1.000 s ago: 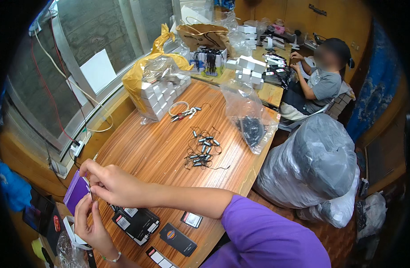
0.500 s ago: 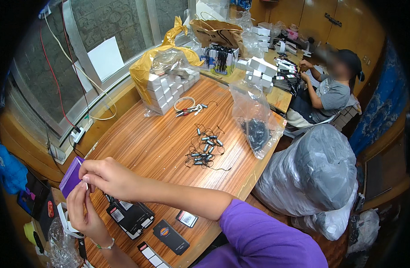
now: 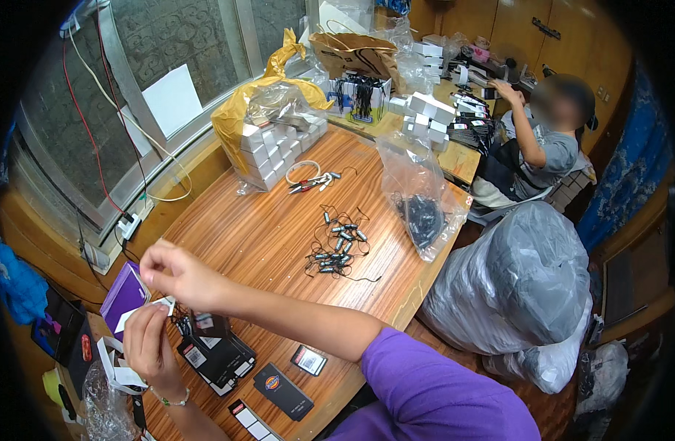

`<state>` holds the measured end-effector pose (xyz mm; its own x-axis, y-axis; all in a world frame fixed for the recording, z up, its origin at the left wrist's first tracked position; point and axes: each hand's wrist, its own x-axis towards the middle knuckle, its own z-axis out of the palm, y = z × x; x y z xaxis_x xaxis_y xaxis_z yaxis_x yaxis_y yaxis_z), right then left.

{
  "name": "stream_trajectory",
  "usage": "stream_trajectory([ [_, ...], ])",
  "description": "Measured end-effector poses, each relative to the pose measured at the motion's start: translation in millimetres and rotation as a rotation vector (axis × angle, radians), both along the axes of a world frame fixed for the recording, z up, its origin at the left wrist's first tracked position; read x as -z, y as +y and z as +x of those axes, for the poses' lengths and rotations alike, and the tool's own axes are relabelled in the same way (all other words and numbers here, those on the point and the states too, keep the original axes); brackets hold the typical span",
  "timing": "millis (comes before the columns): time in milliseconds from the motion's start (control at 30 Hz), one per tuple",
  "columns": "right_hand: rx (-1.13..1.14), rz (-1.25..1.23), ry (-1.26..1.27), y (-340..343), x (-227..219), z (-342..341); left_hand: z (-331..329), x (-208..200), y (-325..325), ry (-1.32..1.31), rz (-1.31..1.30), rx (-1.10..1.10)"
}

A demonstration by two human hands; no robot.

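At the lower left, my left hand (image 3: 152,344) pinches a small white card (image 3: 150,310) between thumb and fingertips. Just above it, my right hand (image 3: 179,278) is closed with curled fingers; anything in its pinch is too small to make out. A purple booklet-like piece (image 3: 126,292) stands beside the white card, on the window side. Under my right wrist lie black hang tags (image 3: 231,364) in a stack, with dark cords next to them. Closer to me are a dark grey tag (image 3: 282,391), a small white-labelled card (image 3: 309,360) and a strip of white labels (image 3: 251,422).
Several corded black pieces (image 3: 341,246) lie mid-table, with red-handled snippers (image 3: 308,185) behind. White boxes in a yellow bag (image 3: 268,151) stand by the window. A clear bag (image 3: 422,213) lies at the right edge, near big grey sacks (image 3: 517,287). A person (image 3: 543,147) sits beyond.
My right hand has lifted up and away from my left hand, which keeps the white card. More of the card and the purple piece now shows. The other person's hand has risen.
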<state>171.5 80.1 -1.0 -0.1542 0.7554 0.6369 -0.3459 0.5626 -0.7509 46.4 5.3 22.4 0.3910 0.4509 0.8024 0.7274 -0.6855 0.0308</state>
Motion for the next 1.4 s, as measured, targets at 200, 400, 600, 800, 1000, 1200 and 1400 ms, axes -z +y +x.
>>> stream_trajectory([
  [200,-0.39,-0.161,0.543,-6,-28,37,5,20,5,-0.3,-0.208,0.002],
  [400,-0.581,-0.252,0.692,-5,-31,41,3,27,5,-0.576,-0.48,0.092],
  [600,-0.486,-0.291,0.63,-10,-32,44,12,28,16,-0.751,-0.832,0.432],
  [800,-0.491,-0.259,0.591,-11,-33,38,11,25,11,-0.804,-1.046,0.516],
  [1000,-0.512,-0.276,0.596,-8,-32,43,13,26,11,-0.849,-0.95,0.515],
  [1200,-0.547,-0.257,0.632,-11,-32,43,5,27,13,-0.742,-0.959,0.464],
  [1400,-0.598,-0.267,0.503,-20,-34,37,5,27,13,-0.646,-0.73,0.278],
])
